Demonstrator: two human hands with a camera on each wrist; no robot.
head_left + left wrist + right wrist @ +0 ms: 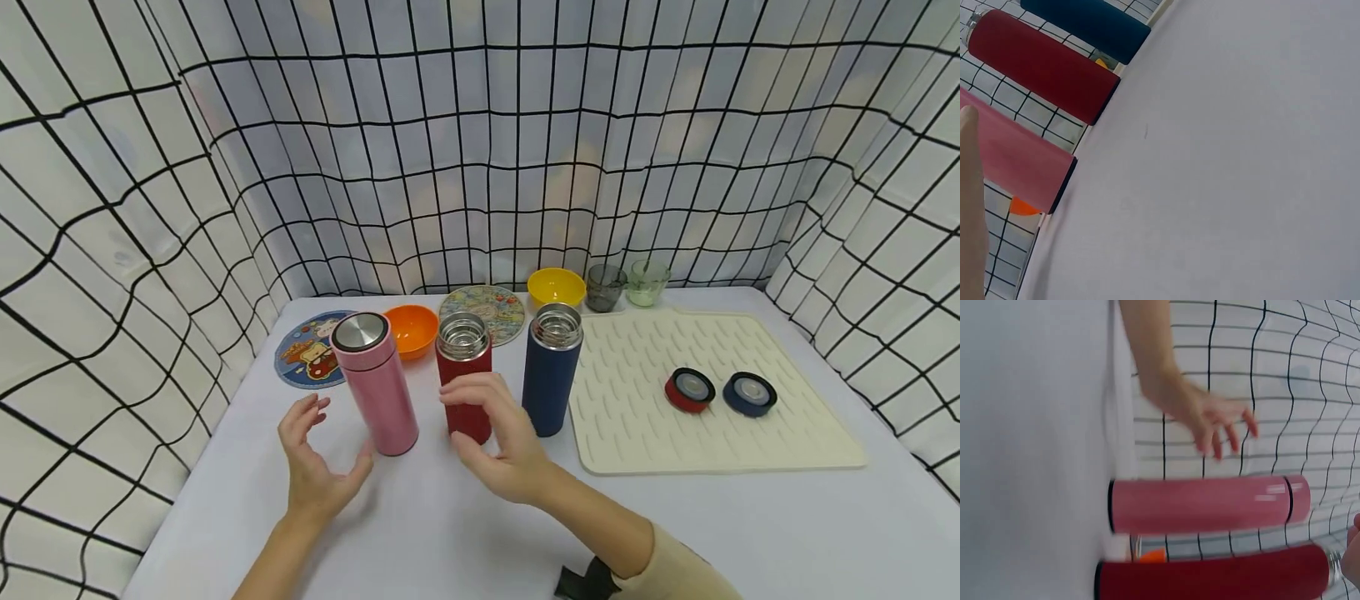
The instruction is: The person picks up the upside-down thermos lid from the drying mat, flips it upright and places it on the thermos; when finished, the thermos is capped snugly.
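Observation:
Three vacuum flasks stand upright in a row on the white table. The pink flask (381,396) has its lid on, with a shiny silver top. Both the red flask (461,375) and the navy blue flask (551,379) are uncapped and show bare steel necks. My left hand (315,475) is just left of the pink flask, fingers spread and holding nothing. In front of the red flask, my right hand (510,454) has loosely bent fingers, with thumb and fingertips apart; it overlaps the flask in the head view. A red lid (690,390) and a blue lid (750,394) lie at the right.
Both lids rest on a cream ridged mat (622,442). Behind the flasks are an orange bowl (412,332), a yellow bowl (557,287), two round patterned mats and two small glasses (647,283). A black grid net (517,112) encloses the back and sides.

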